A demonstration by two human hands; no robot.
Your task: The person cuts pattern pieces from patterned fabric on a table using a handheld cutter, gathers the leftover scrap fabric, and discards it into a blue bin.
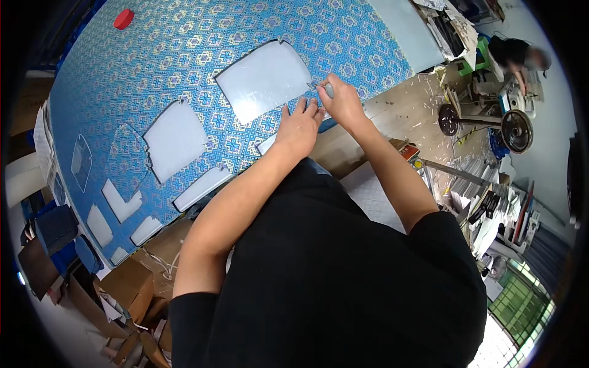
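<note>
A blue patterned sheet [178, 67] with ornate motifs covers the big table. Gripped in my right hand [343, 104] is a small grey-handled tool [329, 91] with a thin dark tip; its exact kind is hard to tell. That tip is at the right edge of a large pale, glossy four-sided area [264, 80] bordered by the pattern. Just below this area, my left hand [299, 129] rests palm down on the sheet, fingers spread, holding nothing. A narrow pale strip [267, 145] shows beside the left wrist.
More pale shapes [177, 138] lie to the left, some along the near table edge. A red round object [123, 19] sits at the far left. Another person [515, 58] is at the upper right, near a fan [516, 132]. Cardboard boxes [126, 285] stand at lower left.
</note>
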